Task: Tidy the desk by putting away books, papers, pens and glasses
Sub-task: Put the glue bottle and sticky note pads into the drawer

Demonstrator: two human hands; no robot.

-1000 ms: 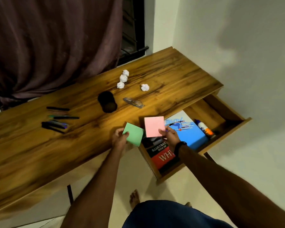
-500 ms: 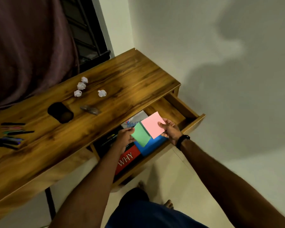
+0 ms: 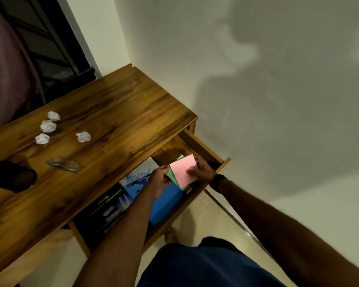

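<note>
Over the open wooden drawer [image 3: 203, 149] at the desk's right end, my right hand [image 3: 202, 170] holds a pink paper pad [image 3: 183, 169], thumb on top. A green pad [image 3: 171, 176] lies mostly under the pink one, and my left hand [image 3: 160, 180] pinches its left edge. Inside the drawer lie a blue book [image 3: 164, 201] and a dark book [image 3: 108, 208]. A pair of clear glasses [image 3: 63, 165] rests on the desk top [image 3: 122, 112].
Several crumpled white paper balls [image 3: 48, 126] lie at the back left of the desk, one more [image 3: 83, 136] to their right. A black cup [image 3: 10, 176] lies at the left edge. The wall stands close on the right; tiled floor and my foot show below the drawer.
Both hands carried the pads from the desk's front edge to over the drawer's right part. The pink pad now lies over the green one. My view swung right, so the pens left the frame.
</note>
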